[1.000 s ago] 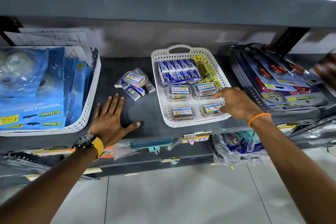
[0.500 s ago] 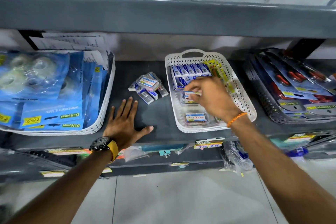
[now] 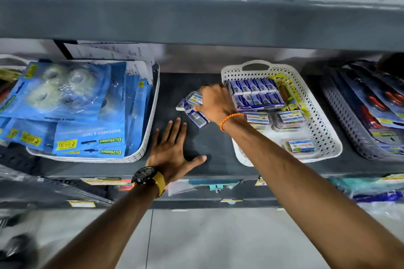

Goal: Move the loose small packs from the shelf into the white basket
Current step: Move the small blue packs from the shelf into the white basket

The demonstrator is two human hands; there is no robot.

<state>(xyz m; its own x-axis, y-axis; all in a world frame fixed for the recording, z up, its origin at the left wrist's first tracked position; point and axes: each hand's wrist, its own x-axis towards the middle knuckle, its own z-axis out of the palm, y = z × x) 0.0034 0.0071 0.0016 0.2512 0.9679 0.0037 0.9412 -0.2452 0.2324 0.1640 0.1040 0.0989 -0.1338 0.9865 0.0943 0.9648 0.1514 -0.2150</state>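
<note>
A small heap of loose packs point(image 3: 192, 111), clear boxes and little blue-and-white ones, lies on the dark shelf point(image 3: 209, 144) between two baskets. My right hand point(image 3: 215, 101) is on top of the heap, fingers curled around the topmost clear pack point(image 3: 194, 98). The white basket point(image 3: 323, 137) stands just right of the heap, holding rows of blue boxes at the back and several clear packs in front. My left hand point(image 3: 172, 153) lies flat on the shelf in front of the heap, fingers spread, holding nothing.
A larger white basket point(image 3: 144, 142) of blue tape-dispenser packs stands at the left. A grey basket point(image 3: 349, 129) of carded tools sits at the right. The upper shelf point(image 3: 196, 17) hangs low overhead. A lower shelf with bagged goods lies below, above the tiled floor.
My right hand has left the white basket and moved left across to the loose heap, closing on its top pack. My left hand stayed flat on the shelf.
</note>
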